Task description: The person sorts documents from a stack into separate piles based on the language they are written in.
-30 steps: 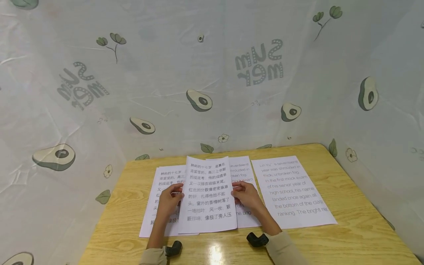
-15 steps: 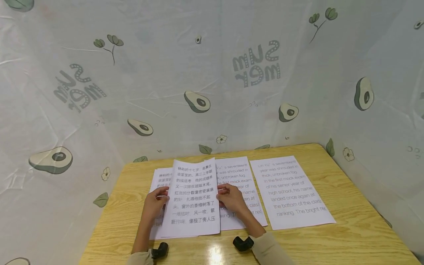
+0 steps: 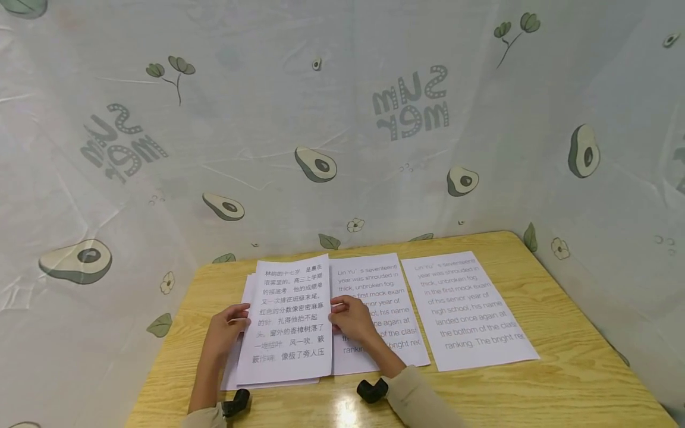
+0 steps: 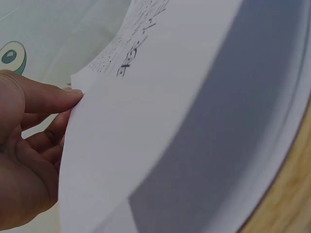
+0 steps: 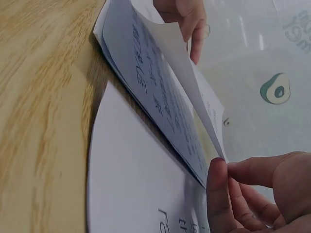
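Observation:
A white sheet of paper (image 3: pixel 291 315) printed with Chinese characters is held up by both hands, slightly bowed, over the paper pile on the left. My left hand (image 3: pixel 222 330) pinches its left edge, thumb in front and fingers behind, as the left wrist view shows. On the opposite edge, my right hand (image 3: pixel 353 321) pinches it between thumb and fingertip. Beneath lies the pile of Chinese-printed sheets (image 5: pixel 150 82), mostly hidden in the head view, with a gap visible in the right wrist view. Under the right forearm is an English-printed page (image 3: pixel 382 297).
Another English-printed page (image 3: pixel 471 315) lies flat at the right. All the papers rest on a wood-grain table (image 3: pixel 567 321). A pale curtain (image 3: pixel 257 119) with avocado prints hangs behind and at the sides. Black wrist pieces (image 3: pixel 371 390) sit at both cuffs.
Both hands have carried the held sheet leftward, from between the left pile and middle page to over the left pile. The middle English page is now more exposed.

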Motion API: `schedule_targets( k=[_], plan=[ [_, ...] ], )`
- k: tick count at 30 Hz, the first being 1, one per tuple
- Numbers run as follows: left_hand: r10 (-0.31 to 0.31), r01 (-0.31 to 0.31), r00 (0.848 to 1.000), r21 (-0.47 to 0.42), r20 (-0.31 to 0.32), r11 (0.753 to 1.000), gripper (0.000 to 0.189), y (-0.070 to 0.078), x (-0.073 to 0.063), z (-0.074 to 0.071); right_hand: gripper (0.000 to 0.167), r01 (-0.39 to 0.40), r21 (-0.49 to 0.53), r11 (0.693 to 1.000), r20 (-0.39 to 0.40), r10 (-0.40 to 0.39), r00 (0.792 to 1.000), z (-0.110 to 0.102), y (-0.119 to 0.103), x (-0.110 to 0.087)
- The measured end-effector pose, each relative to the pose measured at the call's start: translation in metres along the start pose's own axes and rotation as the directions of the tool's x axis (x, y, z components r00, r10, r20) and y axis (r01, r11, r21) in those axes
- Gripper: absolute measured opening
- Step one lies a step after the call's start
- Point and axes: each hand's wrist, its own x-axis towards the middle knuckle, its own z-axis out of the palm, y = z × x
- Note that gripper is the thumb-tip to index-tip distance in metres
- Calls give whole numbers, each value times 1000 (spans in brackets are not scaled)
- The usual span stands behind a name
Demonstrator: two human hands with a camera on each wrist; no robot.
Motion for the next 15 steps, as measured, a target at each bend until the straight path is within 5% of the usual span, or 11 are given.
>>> schedule_targets(
  k=[15],
  plan=[
    [-20,20,999,0,29,1000,42,-14,4,-24,33,-7,2,1000,-9,7,1000,26,-3,7]
  ],
)
